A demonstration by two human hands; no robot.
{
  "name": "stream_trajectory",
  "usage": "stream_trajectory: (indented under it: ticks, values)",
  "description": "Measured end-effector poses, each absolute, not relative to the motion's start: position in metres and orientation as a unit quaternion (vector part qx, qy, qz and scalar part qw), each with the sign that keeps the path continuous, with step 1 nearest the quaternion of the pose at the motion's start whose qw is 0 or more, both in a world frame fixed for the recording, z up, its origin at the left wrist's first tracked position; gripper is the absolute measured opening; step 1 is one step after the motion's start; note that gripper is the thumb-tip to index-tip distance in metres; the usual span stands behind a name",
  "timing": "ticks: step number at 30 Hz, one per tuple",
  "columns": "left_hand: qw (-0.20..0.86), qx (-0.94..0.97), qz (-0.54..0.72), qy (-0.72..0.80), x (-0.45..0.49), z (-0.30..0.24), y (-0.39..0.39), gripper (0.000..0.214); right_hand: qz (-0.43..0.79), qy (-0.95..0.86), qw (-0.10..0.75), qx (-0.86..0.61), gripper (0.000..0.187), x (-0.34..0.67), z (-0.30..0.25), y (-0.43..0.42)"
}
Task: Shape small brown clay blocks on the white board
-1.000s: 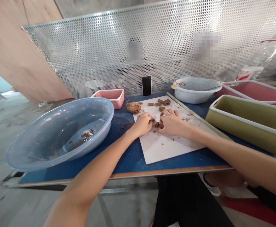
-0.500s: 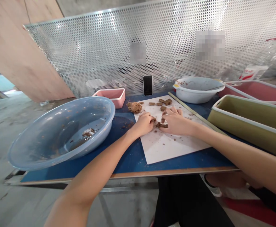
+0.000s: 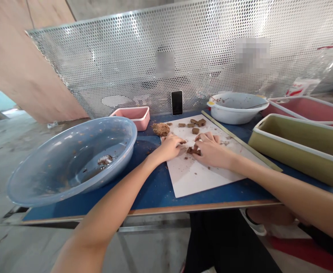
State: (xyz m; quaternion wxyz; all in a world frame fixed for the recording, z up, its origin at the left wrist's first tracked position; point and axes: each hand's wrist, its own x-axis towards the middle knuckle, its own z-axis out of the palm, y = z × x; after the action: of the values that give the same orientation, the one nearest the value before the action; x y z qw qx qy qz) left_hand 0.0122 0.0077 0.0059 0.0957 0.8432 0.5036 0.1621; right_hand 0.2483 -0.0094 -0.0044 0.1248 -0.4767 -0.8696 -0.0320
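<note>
My left hand (image 3: 172, 147) hovers at the left part of a white board (image 3: 183, 182), fingers stretched loosely to the right, apart from the clay. My right hand (image 3: 212, 151) bends over the board's middle, its fingertips closed on a small brown clay piece (image 3: 194, 151). Crumbs lie around both hands. Farther back on the board are a short clay block (image 3: 195, 131) and several similar blocks (image 3: 200, 122). A rough brown clay lump (image 3: 161, 129) sits at the board's upper left edge, just beyond my left hand.
A large blue basin (image 3: 109, 185) with wet residue stands at left. Behind are a small pink tub (image 3: 143, 118), a phone (image 3: 177, 103) and a perforated metal screen (image 3: 112, 57). A strip (image 3: 240, 140), a white basin (image 3: 237, 117), a green planter (image 3: 297, 151) and a pink planter (image 3: 305, 99) lie right.
My left hand has drawn slightly left, away from the clay piece, and its fingers have straightened a little. The right hand stays at the clay piece. The view has shifted slightly.
</note>
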Motion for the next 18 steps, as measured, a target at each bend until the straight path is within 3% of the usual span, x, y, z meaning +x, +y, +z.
stream_trajectory:
  ticks: [8, 18]
  values:
    - [0.084, 0.855, 0.133, 0.495, 0.0059, 0.0121, 0.0074, 0.048, -0.038, -0.876, 0.112, -0.467, 0.018, 0.2453, 0.001, -0.0096]
    - [0.084, 0.851, 0.128, 0.502, 0.0062, 0.0119, 0.0069, 0.047, -0.013, -0.887, 0.114, -0.446, 0.01, 0.2461, 0.0053, -0.016]
